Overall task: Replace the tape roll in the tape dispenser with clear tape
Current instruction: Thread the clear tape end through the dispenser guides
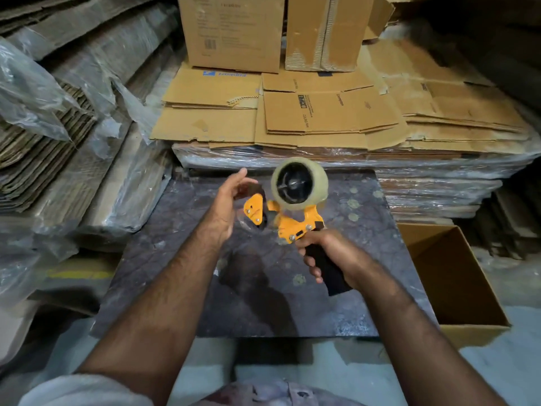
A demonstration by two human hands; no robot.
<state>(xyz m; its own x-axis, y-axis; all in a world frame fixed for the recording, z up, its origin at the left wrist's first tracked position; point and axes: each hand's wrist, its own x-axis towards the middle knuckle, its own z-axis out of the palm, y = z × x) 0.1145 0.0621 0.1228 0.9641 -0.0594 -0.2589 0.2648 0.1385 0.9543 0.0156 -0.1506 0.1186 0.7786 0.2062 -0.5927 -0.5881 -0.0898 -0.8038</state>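
Observation:
An orange tape dispenser with a black handle is held up over a dark slab. My right hand is closed around the handle. A roll of clear tape sits on the dispenser's hub, its black core facing me. My left hand is just left of the dispenser's orange front plate, fingers spread and curled toward it. I cannot tell whether they touch it.
Flattened cardboard sheets lie stacked on plastic-wrapped bundles behind the slab. Two upright cartons stand at the back. An open empty carton sits at the right. Plastic-covered cardboard stacks fill the left.

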